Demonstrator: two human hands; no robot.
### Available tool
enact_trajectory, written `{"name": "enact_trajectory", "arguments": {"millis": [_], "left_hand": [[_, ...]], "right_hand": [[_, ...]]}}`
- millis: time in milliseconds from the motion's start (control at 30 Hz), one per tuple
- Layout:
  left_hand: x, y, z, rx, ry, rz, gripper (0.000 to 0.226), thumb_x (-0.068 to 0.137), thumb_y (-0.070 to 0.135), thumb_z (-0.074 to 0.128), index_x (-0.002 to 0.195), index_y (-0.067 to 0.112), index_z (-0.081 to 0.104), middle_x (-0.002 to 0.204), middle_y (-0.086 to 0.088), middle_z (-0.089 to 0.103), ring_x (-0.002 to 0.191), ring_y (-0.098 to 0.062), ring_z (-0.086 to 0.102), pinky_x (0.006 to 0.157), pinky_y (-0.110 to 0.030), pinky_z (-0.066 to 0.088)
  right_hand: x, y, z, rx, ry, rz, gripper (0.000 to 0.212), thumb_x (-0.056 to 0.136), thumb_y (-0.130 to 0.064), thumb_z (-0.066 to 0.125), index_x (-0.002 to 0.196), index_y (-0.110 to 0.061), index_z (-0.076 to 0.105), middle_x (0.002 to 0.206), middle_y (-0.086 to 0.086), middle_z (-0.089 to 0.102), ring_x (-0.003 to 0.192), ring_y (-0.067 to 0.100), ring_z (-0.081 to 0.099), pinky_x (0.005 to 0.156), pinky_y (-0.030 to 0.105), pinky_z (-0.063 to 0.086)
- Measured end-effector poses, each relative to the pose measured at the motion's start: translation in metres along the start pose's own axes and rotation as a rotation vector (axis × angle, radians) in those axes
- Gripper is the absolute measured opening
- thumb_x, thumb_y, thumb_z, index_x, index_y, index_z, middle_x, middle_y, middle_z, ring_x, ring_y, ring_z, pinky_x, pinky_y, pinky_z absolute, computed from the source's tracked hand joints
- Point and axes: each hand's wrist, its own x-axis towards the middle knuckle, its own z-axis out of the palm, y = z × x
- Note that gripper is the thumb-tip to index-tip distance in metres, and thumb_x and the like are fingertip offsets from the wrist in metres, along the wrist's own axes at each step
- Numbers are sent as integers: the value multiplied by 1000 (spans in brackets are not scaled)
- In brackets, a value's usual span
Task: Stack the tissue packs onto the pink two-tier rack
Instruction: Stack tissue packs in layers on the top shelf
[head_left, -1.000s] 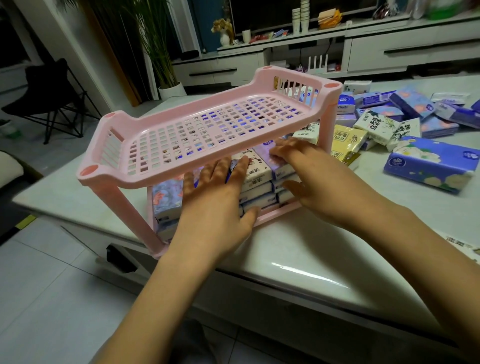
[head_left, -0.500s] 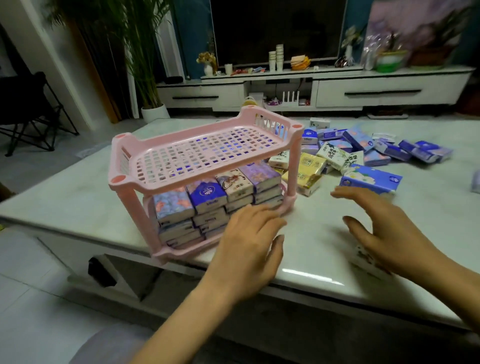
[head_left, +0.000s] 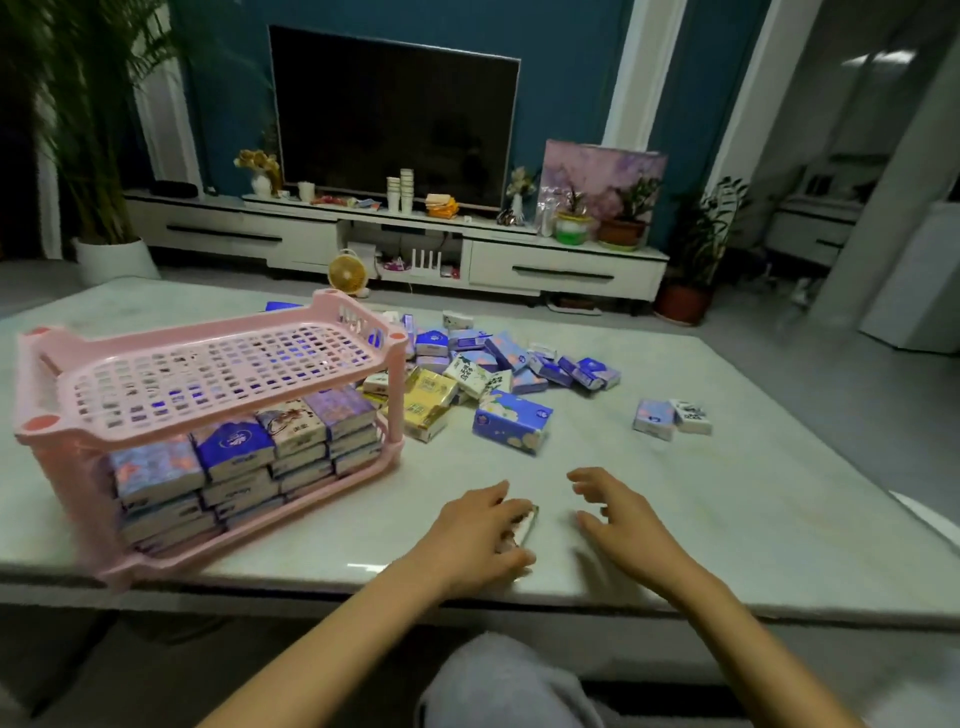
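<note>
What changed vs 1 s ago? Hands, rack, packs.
Both hands left the lower tier of the pink rack and moved right along the near edge of the table. Left hand now grips a loose tissue pack; right hand hovers open beside it. Rack, stacked packs, loose pile: unchanged.

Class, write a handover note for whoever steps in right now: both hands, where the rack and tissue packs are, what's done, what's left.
Left hand grips one tissue pack near the front edge of the table. Right hand is open and empty beside it.
Pink rack, at left: stacked packs fill the bottom; top tier is empty.
To do: load the top tier from the loose packs.
</note>
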Motion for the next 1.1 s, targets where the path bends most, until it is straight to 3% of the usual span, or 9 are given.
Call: {"name": "enact_trajectory", "arguments": {"millis": [200, 367, 467, 533, 733, 833, 933, 1033, 1100], "left_hand": [[25, -18, 5, 121, 96, -68, 49, 95, 26, 40, 143, 29, 29, 152, -4, 21, 138, -21, 19, 112, -34, 17], [56, -30, -10, 175, 120, -115, 55, 88, 7, 44, 140, 19, 31, 153, -6, 16, 141, -22, 11, 114, -38, 9], [79, -33, -24, 139, 210, -80, 47, 86, 14, 44, 133, 15, 43, 142, -6, 36, 134, -23, 30, 106, -31, 22], [99, -34, -36, 112, 232, -111, 43, 89, 15, 42, 131, 14, 46, 137, -5, 43, 127, -22, 37, 100, -29, 28], [184, -43, -54, 56, 257, -244, 41, 92, 23, 47, 132, 15, 44, 134, -6, 47, 123, -25, 41, 101, -37, 35], [226, -56, -49, 113, 260, -319, 51, 91, 32, 52, 137, 17, 36, 139, -8, 41, 129, -26, 34, 106, -40, 30], [258, -72, -44, 146, 266, -403, 76, 86, 42, 59, 145, 16, 19, 151, -11, 21, 139, -29, 16, 112, -48, 19], [285, -82, -38, 192, 220, -474, 91, 80, 53, 61, 146, 16, 11, 153, -10, 11, 142, -30, 5, 113, -55, 6], [299, -84, -35, 226, 162, -491, 91, 78, 54, 62, 144, 14, 15, 151, -11, 17, 141, -30, 6, 110, -58, 1]], "right_hand": [[31, 12, -3, 45, 17, 34, 38, 88, -4, 53, 124, -14, 49, 122, 6, 55, 104, 12, 50, 84, 16, 33], [74, 17, 7, 124, 47, 23, 37, 87, -1, 52, 122, -13, 51, 117, 5, 57, 101, 12, 51, 84, 20, 37], [107, 21, 6, 232, 144, 21, 35, 85, 4, 50, 117, -10, 53, 112, 5, 59, 99, 14, 53, 89, 29, 45], [133, 29, 3, 287, 225, 45, 36, 85, 5, 50, 118, -8, 53, 116, 7, 58, 100, 16, 53, 88, 29, 44], [213, 74, 10, 106, 534, 176, 47, 81, -1, 56, 127, -1, 45, 129, 18, 48, 118, 34, 41, 96, 33, 31], [245, 88, 20, 12, 535, 164, 59, 79, -3, 60, 134, 0, 39, 138, 21, 38, 128, 35, 33, 105, 35, 25], [271, 101, 21, -73, 554, 120, 64, 78, 1, 57, 138, -3, 36, 144, 19, 33, 134, 34, 28, 109, 37, 22], [282, 114, 21, -128, 549, 190, 61, 77, 2, 54, 136, -6, 40, 139, 18, 40, 128, 35, 35, 102, 39, 27], [283, 118, 24, -194, 545, 200, 55, 78, 2, 52, 132, -7, 44, 130, 16, 49, 121, 34, 42, 94, 38, 28]]}}
